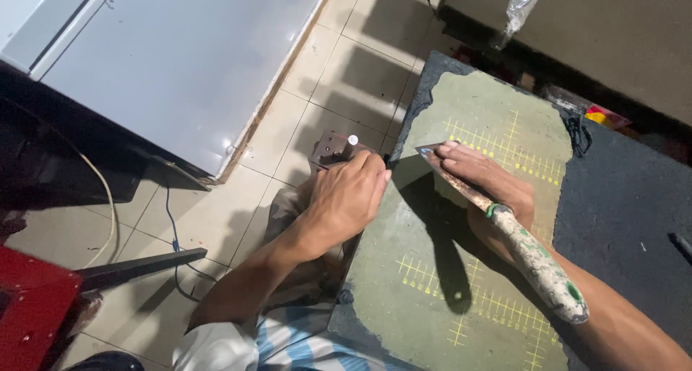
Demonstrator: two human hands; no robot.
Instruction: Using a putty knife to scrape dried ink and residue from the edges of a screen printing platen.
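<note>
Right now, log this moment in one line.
left hand: gripping small metal block at mat edge | right hand: holding putty knife on worn green cutting mat

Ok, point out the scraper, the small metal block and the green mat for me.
scraper (537,259), head view, on its paint-spattered handle
small metal block (330,149), head view, on its top face
green mat (425,270), head view, on a bare part

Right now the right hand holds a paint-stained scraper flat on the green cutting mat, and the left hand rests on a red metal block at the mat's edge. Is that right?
Not quite. In the head view the left hand rests on a dark brown metal block, not a red one. The rest holds: the right hand holds the paint-stained scraper against the green cutting mat.
</note>
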